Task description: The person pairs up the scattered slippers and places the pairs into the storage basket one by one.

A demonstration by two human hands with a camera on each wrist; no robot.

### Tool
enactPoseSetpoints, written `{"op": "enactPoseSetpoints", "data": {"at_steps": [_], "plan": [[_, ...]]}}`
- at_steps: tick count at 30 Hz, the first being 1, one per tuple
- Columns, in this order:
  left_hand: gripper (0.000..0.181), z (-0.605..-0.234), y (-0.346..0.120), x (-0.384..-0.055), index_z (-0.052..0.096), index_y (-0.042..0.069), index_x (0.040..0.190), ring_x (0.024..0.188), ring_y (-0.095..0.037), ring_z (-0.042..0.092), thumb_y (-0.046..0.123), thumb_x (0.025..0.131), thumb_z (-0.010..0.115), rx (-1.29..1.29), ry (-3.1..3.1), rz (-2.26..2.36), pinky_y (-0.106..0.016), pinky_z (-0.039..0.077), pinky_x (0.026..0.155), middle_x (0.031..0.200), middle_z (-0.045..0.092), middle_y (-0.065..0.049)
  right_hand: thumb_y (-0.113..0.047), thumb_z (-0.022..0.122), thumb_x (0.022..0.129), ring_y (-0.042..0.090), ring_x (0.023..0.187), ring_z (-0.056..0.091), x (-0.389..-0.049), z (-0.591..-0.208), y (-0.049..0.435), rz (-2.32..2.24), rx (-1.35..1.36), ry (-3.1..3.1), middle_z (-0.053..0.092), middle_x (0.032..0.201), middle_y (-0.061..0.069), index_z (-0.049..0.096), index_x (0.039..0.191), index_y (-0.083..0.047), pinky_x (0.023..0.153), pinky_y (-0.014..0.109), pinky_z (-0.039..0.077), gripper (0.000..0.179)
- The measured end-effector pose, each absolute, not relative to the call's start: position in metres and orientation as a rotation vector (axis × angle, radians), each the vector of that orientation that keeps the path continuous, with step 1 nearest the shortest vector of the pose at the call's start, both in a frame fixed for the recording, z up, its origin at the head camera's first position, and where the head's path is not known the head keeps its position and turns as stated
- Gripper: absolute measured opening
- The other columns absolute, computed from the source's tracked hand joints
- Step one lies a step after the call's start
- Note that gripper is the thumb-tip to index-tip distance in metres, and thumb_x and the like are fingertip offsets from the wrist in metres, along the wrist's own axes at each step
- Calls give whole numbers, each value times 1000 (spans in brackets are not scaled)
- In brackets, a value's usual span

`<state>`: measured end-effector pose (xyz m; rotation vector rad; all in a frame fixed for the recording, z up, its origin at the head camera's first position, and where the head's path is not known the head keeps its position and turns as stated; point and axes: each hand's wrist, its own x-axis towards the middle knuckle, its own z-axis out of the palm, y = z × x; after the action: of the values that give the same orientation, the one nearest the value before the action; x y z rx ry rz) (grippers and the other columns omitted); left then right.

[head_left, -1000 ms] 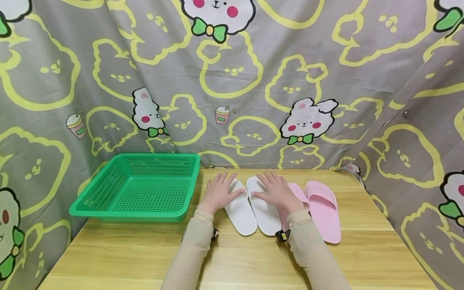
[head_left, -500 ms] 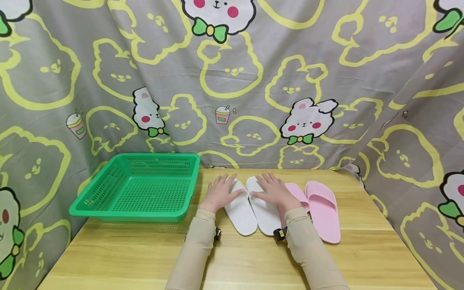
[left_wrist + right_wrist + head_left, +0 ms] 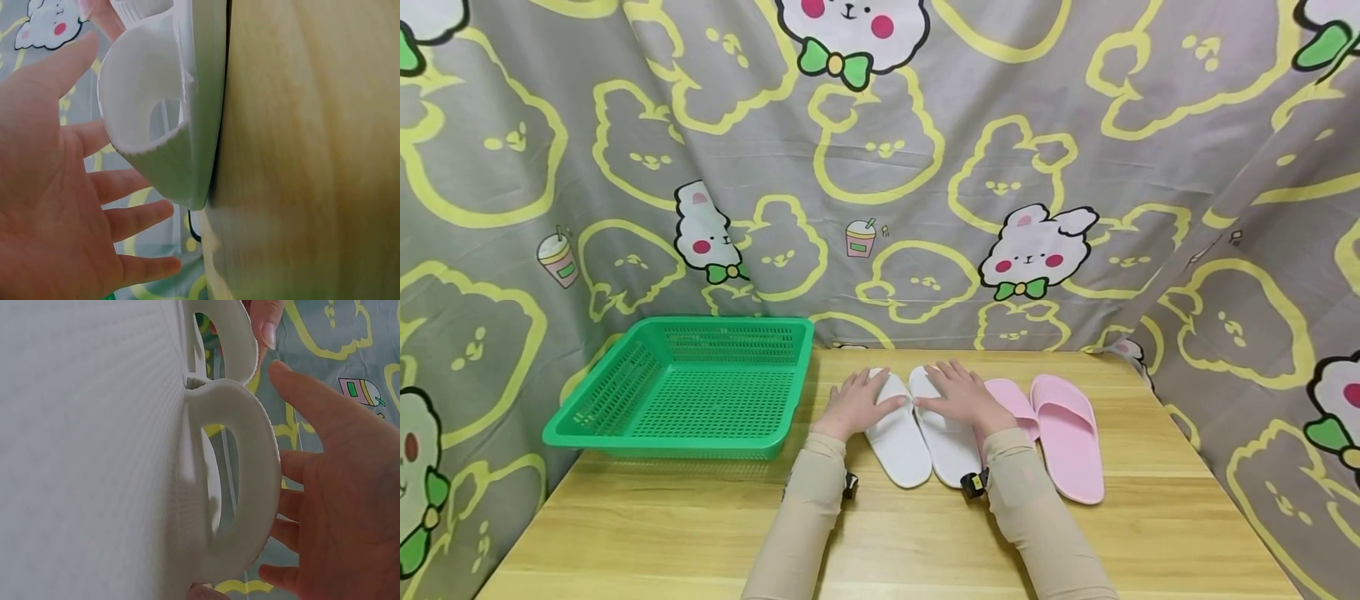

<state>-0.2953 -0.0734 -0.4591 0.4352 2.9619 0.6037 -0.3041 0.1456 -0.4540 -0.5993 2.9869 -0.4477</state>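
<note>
A pair of white slippers lies side by side on the wooden table, the left slipper [image 3: 901, 454] and the right slipper [image 3: 950, 454] with toes pointing away. My left hand [image 3: 853, 404] hovers over the outer side of the left one, fingers spread, palm beside its strap [image 3: 144, 87] in the left wrist view. Over the right slipper's strap [image 3: 256, 481] reaches my right hand [image 3: 962, 396], its fingers extended at the strap's outer face. Both hands hide part of the straps in the head view, and neither grips anything.
Right of the white pair lie two pink slippers, one [image 3: 1071, 446] in full view and the other [image 3: 1011, 396] partly behind my right hand. A green mesh basket [image 3: 782, 429] stands at the table's left. Patterned grey curtains [image 3: 917, 183] enclose the back and sides.
Both hands have shifted slightly: the left a little rightward, the right a little leftward and lower, over the white slippers. The slippers and basket stay in place.
</note>
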Motion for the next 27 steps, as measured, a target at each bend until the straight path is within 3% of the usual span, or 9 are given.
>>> {"op": "enactPoseSetpoints", "data": {"at_steps": [16, 27], "plan": [[69, -458, -74, -293, 25, 27, 142, 130, -37, 32, 63, 84, 39, 477, 2938, 608, -67, 21, 99, 143, 34, -11, -67, 40, 81, 35, 137, 17, -306, -463, 144, -470, -594, 2959, 26, 147, 9, 25, 143, -22, 104, 62, 18, 78], [62, -456, -77, -294, 31, 25, 140, 119, -35, 46, 54, 86, 46, 546, 3024, 581, -62, 33, 93, 135, 46, -10, -59, 48, 82, 32, 135, 25, -305, -463, 146, -547, -606, 2938, 29, 146, 10, 26, 142, -19, 103, 60, 23, 76]]}}
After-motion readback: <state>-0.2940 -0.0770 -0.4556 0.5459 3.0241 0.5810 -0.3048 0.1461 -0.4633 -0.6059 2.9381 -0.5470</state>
